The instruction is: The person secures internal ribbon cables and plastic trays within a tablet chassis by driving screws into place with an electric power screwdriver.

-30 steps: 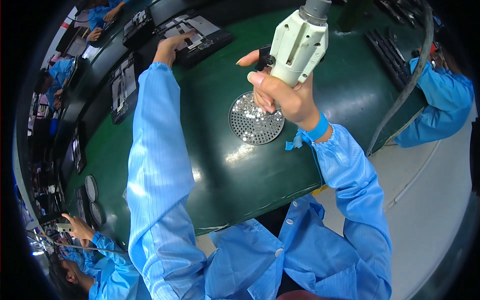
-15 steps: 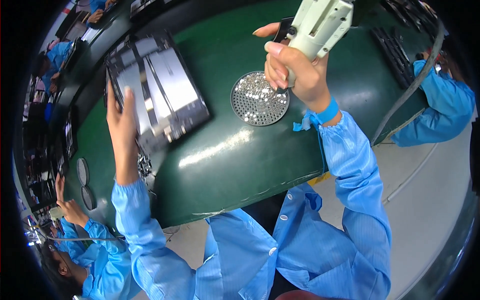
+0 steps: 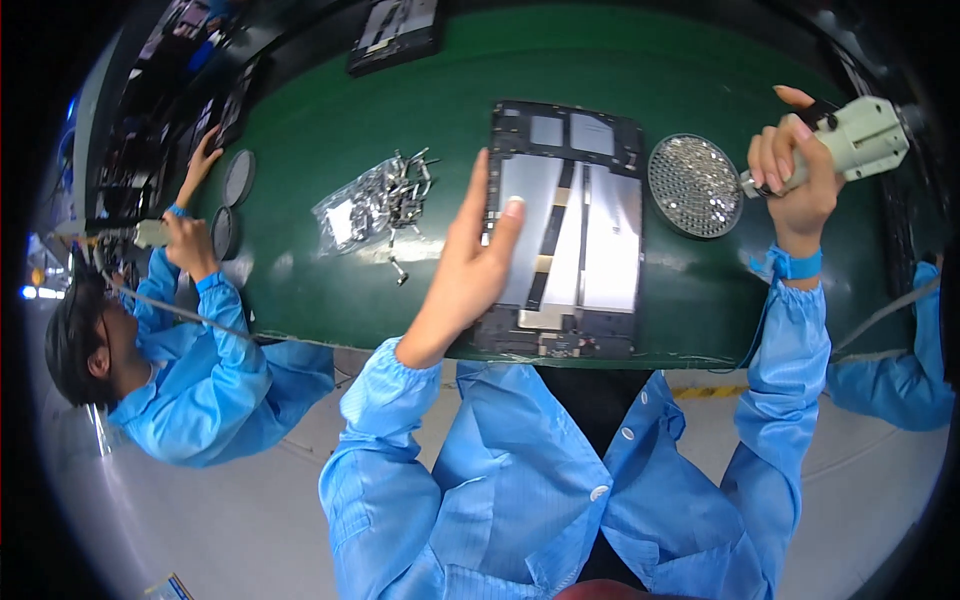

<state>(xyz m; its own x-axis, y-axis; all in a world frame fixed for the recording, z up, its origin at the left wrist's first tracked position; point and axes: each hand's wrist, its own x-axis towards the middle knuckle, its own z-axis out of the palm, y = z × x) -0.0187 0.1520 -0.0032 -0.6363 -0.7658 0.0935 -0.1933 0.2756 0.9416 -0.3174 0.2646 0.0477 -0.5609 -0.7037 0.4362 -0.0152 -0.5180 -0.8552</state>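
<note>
Left hand (image 3: 470,270) open and flat, fingers stretched out, thumb (image 3: 508,222) resting on the left edge of the opened tablet chassis (image 3: 565,230); palm along that edge, nothing clenched. Chassis flat on the green table (image 3: 300,150), directly right of this hand, its near end at the table's front rim, silver plates and a dark strip showing inside.

Right hand (image 3: 795,180) clenched around the pale electric screwdriver (image 3: 850,140), handle angled up and away to the right, tip end toward the left. Just left of this grip, beside the tool's tip, a round perforated screw tray (image 3: 695,185) dotted with small screws, lying between the grip and the chassis, apart from both. Whether the tip touches the tray: cannot tell.

Left of the open hand, a clear plastic bag of metal parts (image 3: 370,200), a few loose pieces spilled near it. Farther left still, a co-worker in blue (image 3: 190,370) at the table's end, hands near two dark round trays (image 3: 235,180).
</note>
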